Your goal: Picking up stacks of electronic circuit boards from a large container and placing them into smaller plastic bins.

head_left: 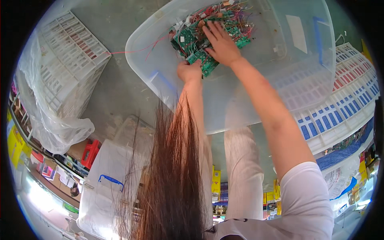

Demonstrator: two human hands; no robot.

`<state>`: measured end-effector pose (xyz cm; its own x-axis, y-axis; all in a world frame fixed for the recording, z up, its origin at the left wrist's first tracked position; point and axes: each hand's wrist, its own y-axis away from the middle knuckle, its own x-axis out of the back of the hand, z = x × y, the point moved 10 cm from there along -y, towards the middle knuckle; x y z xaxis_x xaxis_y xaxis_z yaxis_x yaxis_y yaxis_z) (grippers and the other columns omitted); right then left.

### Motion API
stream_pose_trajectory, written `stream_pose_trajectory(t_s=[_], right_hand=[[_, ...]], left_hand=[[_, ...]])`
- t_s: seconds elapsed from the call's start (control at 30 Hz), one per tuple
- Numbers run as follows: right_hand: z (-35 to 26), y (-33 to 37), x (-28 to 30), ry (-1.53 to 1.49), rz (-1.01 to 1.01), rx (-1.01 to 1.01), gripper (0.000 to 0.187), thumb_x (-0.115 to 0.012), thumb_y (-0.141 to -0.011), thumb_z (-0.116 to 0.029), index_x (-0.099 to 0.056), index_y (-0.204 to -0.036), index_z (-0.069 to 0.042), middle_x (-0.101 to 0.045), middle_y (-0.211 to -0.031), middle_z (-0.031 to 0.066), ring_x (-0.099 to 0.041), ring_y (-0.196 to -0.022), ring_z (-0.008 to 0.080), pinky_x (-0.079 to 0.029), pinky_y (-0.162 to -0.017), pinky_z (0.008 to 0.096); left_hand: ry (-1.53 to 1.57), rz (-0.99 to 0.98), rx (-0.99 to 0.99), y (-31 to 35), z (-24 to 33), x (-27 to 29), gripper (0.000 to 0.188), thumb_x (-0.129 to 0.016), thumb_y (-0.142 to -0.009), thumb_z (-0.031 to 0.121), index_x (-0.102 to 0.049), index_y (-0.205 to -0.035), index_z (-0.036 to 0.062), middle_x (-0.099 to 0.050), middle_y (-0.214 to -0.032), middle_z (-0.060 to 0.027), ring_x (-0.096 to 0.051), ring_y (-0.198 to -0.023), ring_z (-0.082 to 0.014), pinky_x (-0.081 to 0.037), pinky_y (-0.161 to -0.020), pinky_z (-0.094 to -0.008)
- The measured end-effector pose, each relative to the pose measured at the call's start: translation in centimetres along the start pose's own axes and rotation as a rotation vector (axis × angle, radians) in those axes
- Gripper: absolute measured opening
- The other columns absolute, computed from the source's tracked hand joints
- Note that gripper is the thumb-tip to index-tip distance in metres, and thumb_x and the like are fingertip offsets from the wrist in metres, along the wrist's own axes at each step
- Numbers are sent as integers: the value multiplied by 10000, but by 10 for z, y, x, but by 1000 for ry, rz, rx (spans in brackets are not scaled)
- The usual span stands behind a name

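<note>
I see the concrete floor (120, 88) filling most of the view, with everything standing on it. The biggest thing on it is a clear plastic tub (256, 92), tilted so that its open mouth faces me; its rim runs from the upper middle down toward the centre. At the floor's right edge lies a white crate (348, 104) with blue and red showing through its slats, partly behind the tub. At the left edge stands another white crate (68, 56), with a clear bag (52, 124) draped over its near side. Nearer me, low at left, is a clear lidded bin (108, 176) with a blue handle. Long hair (172, 180) hangs down the middle of the view. Inside the tub, at its far upper end, sits a pile of green circuit boards (200, 38) tangled with red and pink wires (132, 50), one wire trailing out over the rim to the left. My right hand (220, 42) lies flat on top of the pile, fingers spread, pressing rather than clasping. My left hand (190, 72) is closed on the near edge of a board, at the pile's lower edge.
</note>
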<state>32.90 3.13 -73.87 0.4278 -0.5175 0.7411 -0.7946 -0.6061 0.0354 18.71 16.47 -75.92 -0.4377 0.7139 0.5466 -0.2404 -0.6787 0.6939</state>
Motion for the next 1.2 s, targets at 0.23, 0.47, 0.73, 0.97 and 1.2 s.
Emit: stream_pose_trajectory(t_s=[0.23,0.47,0.73,0.97,1.2], right_hand=[[-3,5,-7,358,-130,-71,855,-708,-781,-392,-243,-1482,-243,-218,-1541,41,-183,-1426,292,-259,-1046,632],[6,-2,8,384,-73,-154,757,-717,-776,-335,-351,-1436,-272,-298,-1503,35,-232,-1402,279,-252,-1069,612],[57,136,-35,-891,38,-1648,349,-712,-823,-280,-577,-1084,-93,-636,-988,59,-589,-925,238,-473,-784,421],[46,111,-76,-1290,43,-1463,294,-717,-829,-257,-582,-1063,-143,-640,-1026,8,-610,-884,179,-475,-708,365],[46,108,-84,-1592,260,-1415,255,-694,-847,-166,-555,-1056,-120,-647,-1015,33,-633,-872,183,-520,-726,368]], left_hand=[[-451,152,-151,17,38,4,363,-764,-681,68,-557,-954,-52,-649,-925,-212,-645,-875,-377,-501,-777,-424],[-533,267,-462,24,64,-13,368,-741,-706,79,-521,-973,-45,-622,-931,-202,-624,-869,-374,-485,-786,-425],[-20,-9,-24,-21,-15,-5,373,-770,-724,56,-575,-1014,-74,-655,-917,-140,-649,-763,-231,-511,-630,-343],[-339,-51,143,-12,-3,-22,352,-781,-702,173,-647,-918,-71,-682,-900,-183,-672,-798,-293,-521,-665,-390],[-436,-37,-205,1,33,-25,343,-739,-771,231,-634,-1009,7,-682,-981,-171,-674,-883,-301,-540,-717,-409]])
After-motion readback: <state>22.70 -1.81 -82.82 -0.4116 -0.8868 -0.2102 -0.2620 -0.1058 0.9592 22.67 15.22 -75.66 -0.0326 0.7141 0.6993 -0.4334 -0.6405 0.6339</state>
